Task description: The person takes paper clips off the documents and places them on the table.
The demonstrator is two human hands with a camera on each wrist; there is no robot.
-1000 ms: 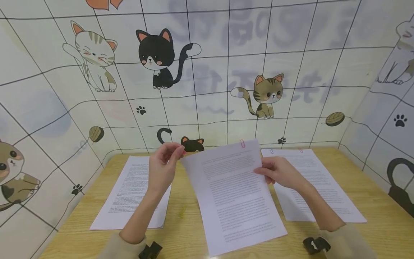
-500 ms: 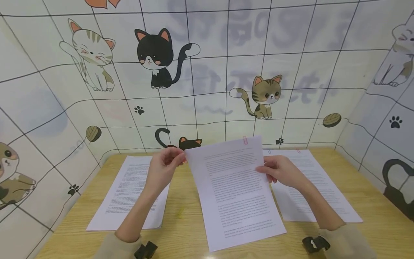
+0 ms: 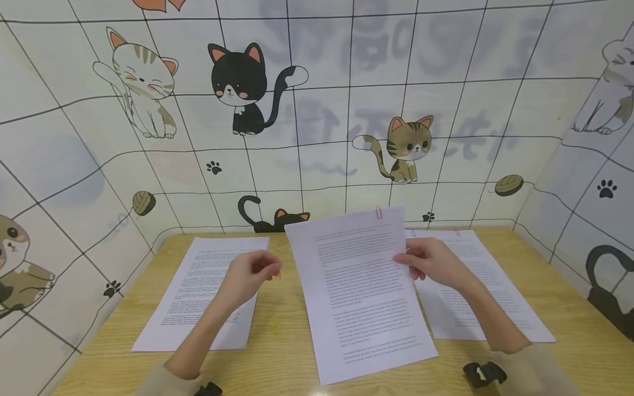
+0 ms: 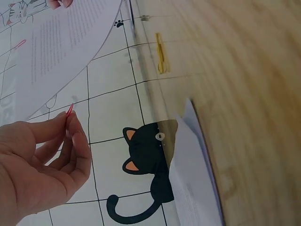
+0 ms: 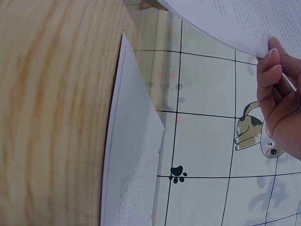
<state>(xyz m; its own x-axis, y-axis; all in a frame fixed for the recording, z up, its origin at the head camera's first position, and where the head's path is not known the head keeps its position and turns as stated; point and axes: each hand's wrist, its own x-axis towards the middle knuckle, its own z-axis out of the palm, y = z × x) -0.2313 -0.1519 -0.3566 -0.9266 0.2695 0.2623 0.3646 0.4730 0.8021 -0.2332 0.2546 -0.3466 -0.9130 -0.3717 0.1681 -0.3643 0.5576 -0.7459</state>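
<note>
**At desk centre: clip off, sheets held**

Left hand (image 3: 247, 278) pinches a red paperclip (image 3: 277, 276), lowered at nine o'clock from the sheets (image 3: 359, 297). Right hand (image 3: 431, 263) grips their three o'clock edge; long axis runs twelve-to-six above the desk (image 3: 287, 352).

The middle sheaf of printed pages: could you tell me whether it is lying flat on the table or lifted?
Lifted: the right hand grips the middle sheaf by its edge, far end raised.
</note>
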